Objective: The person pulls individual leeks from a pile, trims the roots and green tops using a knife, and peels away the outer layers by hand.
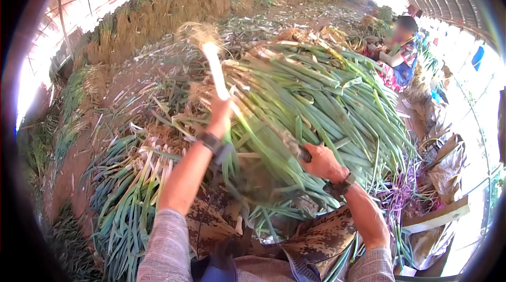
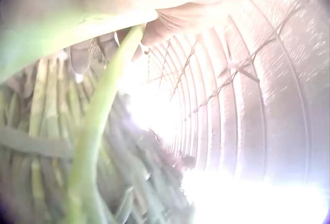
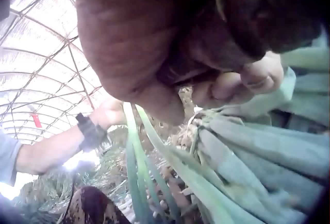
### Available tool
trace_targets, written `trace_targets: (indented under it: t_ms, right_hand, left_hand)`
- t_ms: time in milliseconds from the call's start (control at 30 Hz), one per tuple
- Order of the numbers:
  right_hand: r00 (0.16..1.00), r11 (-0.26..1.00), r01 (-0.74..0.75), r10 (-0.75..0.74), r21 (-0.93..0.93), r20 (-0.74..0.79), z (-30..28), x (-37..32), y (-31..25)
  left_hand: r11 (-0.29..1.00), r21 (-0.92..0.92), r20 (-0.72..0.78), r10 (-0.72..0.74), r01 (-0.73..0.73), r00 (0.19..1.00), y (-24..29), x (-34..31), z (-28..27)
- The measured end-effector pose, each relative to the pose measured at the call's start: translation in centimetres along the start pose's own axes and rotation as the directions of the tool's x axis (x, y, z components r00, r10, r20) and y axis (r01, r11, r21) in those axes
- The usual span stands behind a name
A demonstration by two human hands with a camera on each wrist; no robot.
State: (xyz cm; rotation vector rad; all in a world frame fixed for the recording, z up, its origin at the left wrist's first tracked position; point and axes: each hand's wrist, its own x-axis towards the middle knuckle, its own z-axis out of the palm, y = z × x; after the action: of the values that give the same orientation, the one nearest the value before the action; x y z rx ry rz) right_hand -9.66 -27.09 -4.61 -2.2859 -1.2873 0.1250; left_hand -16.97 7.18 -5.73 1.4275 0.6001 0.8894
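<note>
My left hand grips a long green onion by its shaft, the white end and bushy roots raised above the fist and the leaves trailing down. In the left wrist view the hand has green leaves hanging below it. To the right, my right hand holds a dark-handled tool over the large onion pile; its far end is blurred. The right wrist view shows that hand's curled fingers, with the left hand beyond.
A smaller onion bundle lies at the lower left. Bundles stand along the back, and loose trimmings cover the ground. Another person sits at the right. A wooden board, purple stems and sacks are at the right edge.
</note>
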Motion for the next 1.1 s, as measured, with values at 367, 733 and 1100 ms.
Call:
trace_targets:
  t_ms: [367, 733, 1100]
  right_hand:
    - [0.989, 0.988, -0.096, 0.081, 0.117, 0.126, 4.9, -2.1, 3.2]
    - [0.984, 0.998, -0.031, 0.019, 0.06, 0.179, 5.1, -1.7, 1.0]
    - [0.944, 0.985, -0.127, 0.085, 0.115, 0.318, 5.2, -1.2, 0.2]
  left_hand:
    - [0.846, 0.349, -0.42, 0.526, -0.404, 0.739, 31.3, 3.0, -26.6]
    - [-0.008, 0.996, 0.082, 0.408, -0.086, 0.909, 7.0, 6.9, -39.1]
    - [0.473, -0.492, 0.118, -0.796, 0.731, 0.594, -31.4, -15.2, -6.3]
